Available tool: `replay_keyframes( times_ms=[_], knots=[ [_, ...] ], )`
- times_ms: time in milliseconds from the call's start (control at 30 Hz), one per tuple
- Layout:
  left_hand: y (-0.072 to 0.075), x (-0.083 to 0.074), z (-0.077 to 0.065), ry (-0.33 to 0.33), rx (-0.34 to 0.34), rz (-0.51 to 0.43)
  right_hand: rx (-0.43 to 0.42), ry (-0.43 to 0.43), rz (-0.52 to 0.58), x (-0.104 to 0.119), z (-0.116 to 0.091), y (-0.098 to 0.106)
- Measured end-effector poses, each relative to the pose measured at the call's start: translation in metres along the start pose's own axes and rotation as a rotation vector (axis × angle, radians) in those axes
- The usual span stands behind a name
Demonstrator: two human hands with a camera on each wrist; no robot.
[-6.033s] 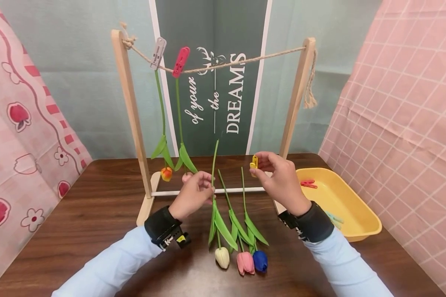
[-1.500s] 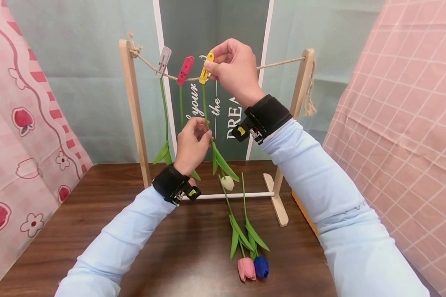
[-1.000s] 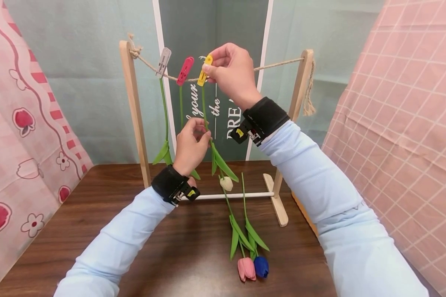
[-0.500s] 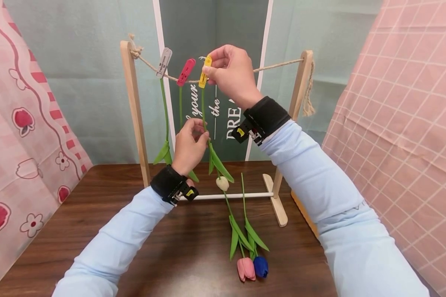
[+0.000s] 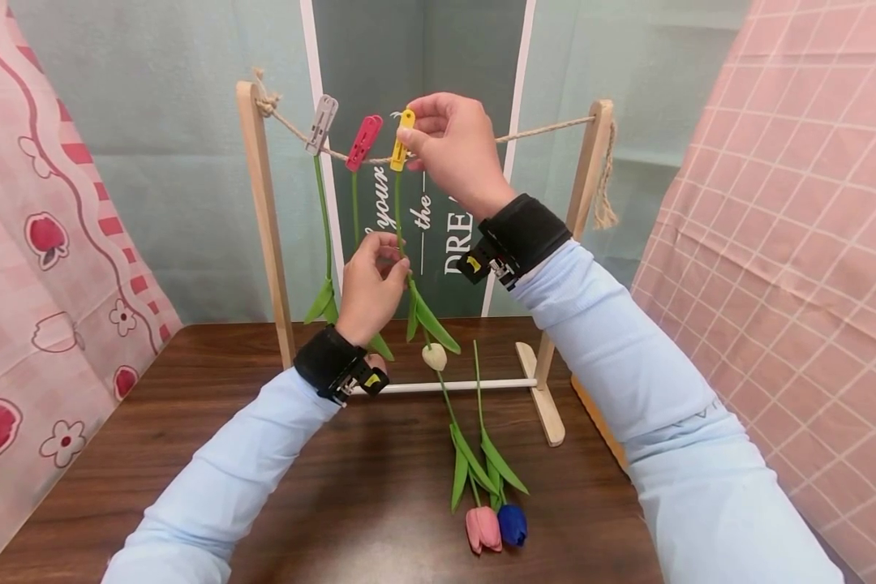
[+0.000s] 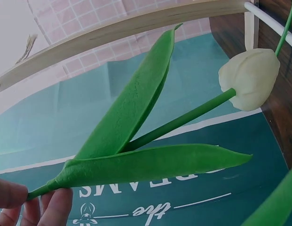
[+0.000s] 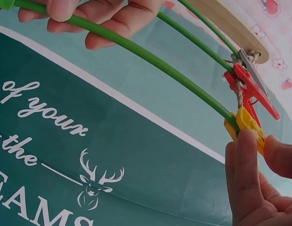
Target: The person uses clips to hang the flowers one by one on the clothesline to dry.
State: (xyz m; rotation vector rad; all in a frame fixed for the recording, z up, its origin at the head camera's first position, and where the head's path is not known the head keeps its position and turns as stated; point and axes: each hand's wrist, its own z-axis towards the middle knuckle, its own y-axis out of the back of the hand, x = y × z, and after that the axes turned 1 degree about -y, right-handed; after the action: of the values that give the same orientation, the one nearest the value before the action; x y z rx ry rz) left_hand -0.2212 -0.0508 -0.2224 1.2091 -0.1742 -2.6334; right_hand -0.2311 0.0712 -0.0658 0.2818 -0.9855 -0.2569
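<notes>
The right hand (image 5: 461,150) pinched a yellow plastic clothespin (image 5: 400,156) between its fingers at the beige twisted rope (image 5: 547,130). The left hand (image 5: 371,288) gripped, fingers pinched, the green stem (image 5: 398,203) of a cream-white artificial tulip (image 5: 434,357), bloom-down beneath the clothespin, above the dark-brown wood-grain surface (image 5: 190,414). The right hand was positioned higher.

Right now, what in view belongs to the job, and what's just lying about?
Likely job: yellow clothespin, white tulip, gray clothespin, red clothespin, rope, wooden stand, loose pink tulip, loose blue tulip.

Apparently surroundings: fruit-print cloth, pink grid-patterned cloth, lettered dark-green panel.
</notes>
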Motion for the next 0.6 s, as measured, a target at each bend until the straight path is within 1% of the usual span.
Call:
replay_keyframes(
  times_ms=[233,433,600],
  knots=[
    [0.0032,0.0019,-0.002,0.007,-0.01,0.012,-0.009,0.023,-0.065,-0.0024,-0.001,0.0011],
    [0.0062,0.004,-0.0012,-0.002,-0.015,0.009,-0.021,0.029,-0.075,-0.0029,0.0003,0.0022],
    [0.0084,0.006,-0.003,-0.003,-0.006,-0.025,-0.033,0.026,-0.07,-0.0031,0.0006,0.0038]
  ],
)
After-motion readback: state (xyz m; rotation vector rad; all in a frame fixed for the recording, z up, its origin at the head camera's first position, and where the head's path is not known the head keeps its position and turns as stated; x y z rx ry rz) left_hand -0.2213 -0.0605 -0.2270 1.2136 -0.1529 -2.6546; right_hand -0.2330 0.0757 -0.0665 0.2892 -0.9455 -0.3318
